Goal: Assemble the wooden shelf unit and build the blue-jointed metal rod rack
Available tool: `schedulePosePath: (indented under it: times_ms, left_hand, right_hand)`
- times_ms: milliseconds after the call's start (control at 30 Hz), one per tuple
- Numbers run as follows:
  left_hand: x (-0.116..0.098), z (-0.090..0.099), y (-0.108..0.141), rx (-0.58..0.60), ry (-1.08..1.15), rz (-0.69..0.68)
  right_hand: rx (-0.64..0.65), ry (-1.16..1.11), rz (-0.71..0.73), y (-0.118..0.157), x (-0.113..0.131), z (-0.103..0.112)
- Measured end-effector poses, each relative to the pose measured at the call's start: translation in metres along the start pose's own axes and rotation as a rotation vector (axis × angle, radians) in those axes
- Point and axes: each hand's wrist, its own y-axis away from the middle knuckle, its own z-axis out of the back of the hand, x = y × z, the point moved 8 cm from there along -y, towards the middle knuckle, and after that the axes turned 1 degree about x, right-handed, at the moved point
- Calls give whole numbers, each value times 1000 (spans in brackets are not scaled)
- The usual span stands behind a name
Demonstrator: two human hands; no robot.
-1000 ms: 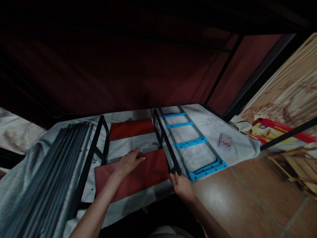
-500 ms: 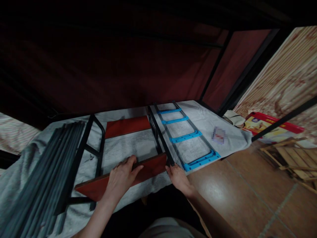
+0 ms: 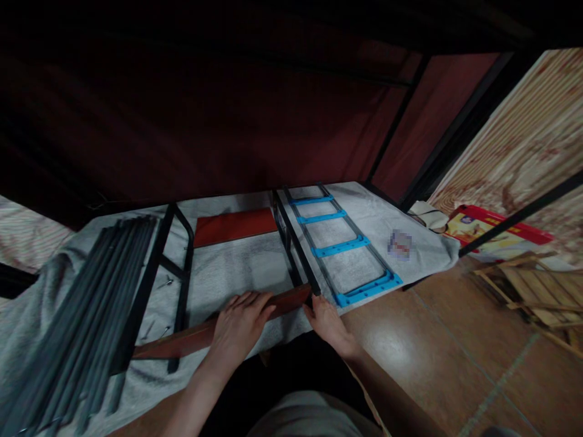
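My left hand (image 3: 241, 318) is wrapped over the near reddish-brown board (image 3: 182, 341), which lies across between two black metal side frames. At the near end of the right black frame (image 3: 298, 252), my right hand (image 3: 325, 318) grips the corner beside the board's end. The left black frame (image 3: 148, 291) stands on the grey cloth, with some screws (image 3: 166, 282) by it. A second reddish-brown board (image 3: 234, 226) spans the frames at the far side.
Grey tubes (image 3: 100, 303) lie in a bundle at the left. A blue-and-grey rack (image 3: 341, 247) lies right of the frames on the grey cloth (image 3: 364, 206). Beyond its edge are a red-and-yellow box (image 3: 496, 227) and a wooden slatted item (image 3: 532, 291).
The near board has tilted so that its broad face shows less, and my left hand has shifted slightly right along it. The camera view has moved a little.
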Motion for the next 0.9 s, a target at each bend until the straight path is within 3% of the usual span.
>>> schedulePosePath:
  times_ms: [267, 367, 467, 533, 667, 800, 900]
  left_hand:
    - [-9, -7, -6, 3, 15, -19]
    - [-10, -7, -6, 8, 14, -6]
    - [-10, -6, -5, 0, 23, 4]
    - [-10, -6, -5, -9, 20, 1]
    - [-13, -8, -5, -3, 17, -10]
    - [-21, 0, 4, -19, 39, -34]
    - [-21, 33, 36, -213, 42, -44]
  right_hand:
    - [14, -97, 0, 1, 1, 2]
    - [-65, -152, -26, 13, 2, 18]
    - [-188, -168, -56, 32, 9, 46]
    - [-246, -177, 27, 41, 28, 67]
    - [-273, -154, 334, 36, 86, 96]
    - [-197, -13, 442, 8, 121, 93]
    - [-126, 71, 487, -6, 127, 82]
